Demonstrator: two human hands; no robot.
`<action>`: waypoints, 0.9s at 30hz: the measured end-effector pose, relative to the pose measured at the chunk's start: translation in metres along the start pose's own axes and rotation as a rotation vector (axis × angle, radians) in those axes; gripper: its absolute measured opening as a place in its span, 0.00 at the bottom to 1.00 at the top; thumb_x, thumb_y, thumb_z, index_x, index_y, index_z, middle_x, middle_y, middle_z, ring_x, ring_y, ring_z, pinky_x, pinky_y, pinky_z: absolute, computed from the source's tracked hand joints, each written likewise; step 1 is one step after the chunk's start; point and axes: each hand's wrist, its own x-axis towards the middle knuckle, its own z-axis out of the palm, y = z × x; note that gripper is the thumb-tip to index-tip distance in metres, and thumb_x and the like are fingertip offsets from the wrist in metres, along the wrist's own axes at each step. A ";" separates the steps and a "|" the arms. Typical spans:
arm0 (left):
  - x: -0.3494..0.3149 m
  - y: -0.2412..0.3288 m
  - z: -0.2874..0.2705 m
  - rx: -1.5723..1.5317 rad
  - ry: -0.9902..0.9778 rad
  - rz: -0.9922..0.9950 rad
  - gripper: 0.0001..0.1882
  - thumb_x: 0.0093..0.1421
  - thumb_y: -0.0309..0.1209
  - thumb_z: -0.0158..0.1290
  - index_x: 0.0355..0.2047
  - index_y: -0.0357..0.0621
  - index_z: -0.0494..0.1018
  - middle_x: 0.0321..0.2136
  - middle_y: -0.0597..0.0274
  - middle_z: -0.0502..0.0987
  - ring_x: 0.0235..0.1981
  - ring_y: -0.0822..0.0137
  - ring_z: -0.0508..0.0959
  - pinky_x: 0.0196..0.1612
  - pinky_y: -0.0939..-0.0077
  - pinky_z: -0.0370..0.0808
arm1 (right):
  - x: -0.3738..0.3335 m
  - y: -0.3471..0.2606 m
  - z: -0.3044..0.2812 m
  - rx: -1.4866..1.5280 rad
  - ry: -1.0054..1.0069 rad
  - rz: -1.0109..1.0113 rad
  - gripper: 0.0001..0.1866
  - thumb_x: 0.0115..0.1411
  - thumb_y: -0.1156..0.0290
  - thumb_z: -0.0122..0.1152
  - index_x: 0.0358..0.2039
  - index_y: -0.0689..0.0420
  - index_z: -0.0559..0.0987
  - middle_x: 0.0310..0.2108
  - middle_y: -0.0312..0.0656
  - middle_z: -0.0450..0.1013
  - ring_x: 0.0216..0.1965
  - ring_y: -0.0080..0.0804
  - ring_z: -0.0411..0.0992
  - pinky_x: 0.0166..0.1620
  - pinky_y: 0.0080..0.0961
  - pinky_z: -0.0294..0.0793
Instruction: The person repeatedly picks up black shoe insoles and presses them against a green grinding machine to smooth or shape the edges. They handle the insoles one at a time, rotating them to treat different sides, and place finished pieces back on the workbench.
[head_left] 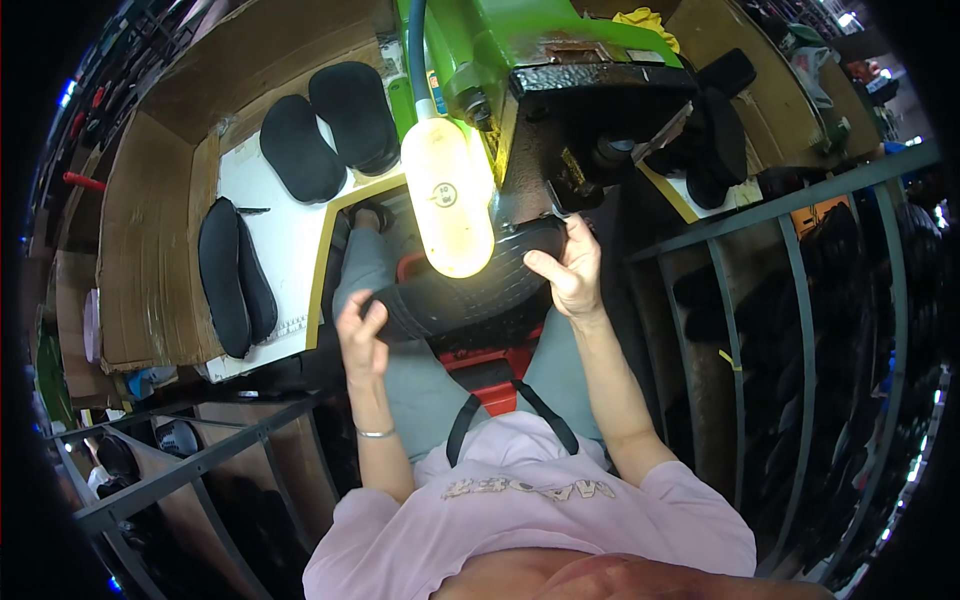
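A black shoe sole [462, 303] with a ridged edge lies across in front of me, below the machine's dark head [560, 130]. Its left end is pinched in my left hand [362, 335], fingers closed around it. My right hand [572, 275] grips the right end close to the machine's lower tip, thumb on the near side. A lit oval lamp [450, 190] hangs over the sole and hides part of its far edge. Where the sole meets the machine is partly hidden.
On the white board [270, 190] at left lie black soles [302, 150], others leaning by the cardboard wall [150, 270]. More black pieces [715, 150] sit right of the green machine [560, 30]. Metal racks [800, 300] with dark pieces flank me; a red seat [490, 380] shows between my legs.
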 end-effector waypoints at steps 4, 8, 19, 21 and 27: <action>-0.029 -0.054 -0.008 0.370 -0.238 -0.208 0.13 0.47 0.15 0.63 0.34 0.36 0.75 0.35 0.61 0.79 0.36 0.73 0.78 0.44 0.78 0.76 | 0.002 -0.003 0.002 -0.242 -0.074 -0.017 0.17 0.50 0.80 0.70 0.39 0.61 0.73 0.39 0.39 0.75 0.41 0.22 0.72 0.46 0.21 0.71; -0.017 -0.055 0.100 0.458 -0.454 0.060 0.14 0.54 0.21 0.61 0.41 0.31 0.76 0.39 0.58 0.80 0.38 0.73 0.77 0.45 0.76 0.74 | 0.001 -0.001 0.000 -0.369 -0.045 -0.042 0.20 0.49 0.75 0.72 0.41 0.62 0.73 0.39 0.41 0.75 0.42 0.24 0.72 0.47 0.24 0.71; -0.013 -0.067 0.167 0.175 -0.202 0.310 0.14 0.55 0.19 0.60 0.43 0.32 0.76 0.36 0.61 0.79 0.35 0.73 0.76 0.43 0.79 0.73 | -0.162 0.051 -0.109 0.292 0.210 0.566 0.23 0.55 0.76 0.62 0.53 0.58 0.72 0.45 0.41 0.75 0.38 0.30 0.77 0.27 0.25 0.79; -0.010 -0.063 0.151 0.310 -0.138 0.354 0.15 0.53 0.17 0.61 0.42 0.32 0.75 0.35 0.61 0.79 0.35 0.73 0.76 0.42 0.80 0.73 | -0.140 0.032 -0.101 0.192 0.474 0.366 0.20 0.59 0.76 0.58 0.53 0.57 0.70 0.40 0.39 0.75 0.29 0.26 0.76 0.11 0.16 0.68; -0.005 -0.016 0.122 0.301 -0.199 0.367 0.17 0.49 0.15 0.64 0.40 0.31 0.72 0.36 0.57 0.78 0.38 0.69 0.78 0.46 0.74 0.75 | -0.037 -0.051 -0.086 -0.079 0.420 0.218 0.17 0.59 0.75 0.58 0.49 0.60 0.70 0.34 0.36 0.74 0.20 0.15 0.70 0.11 0.10 0.56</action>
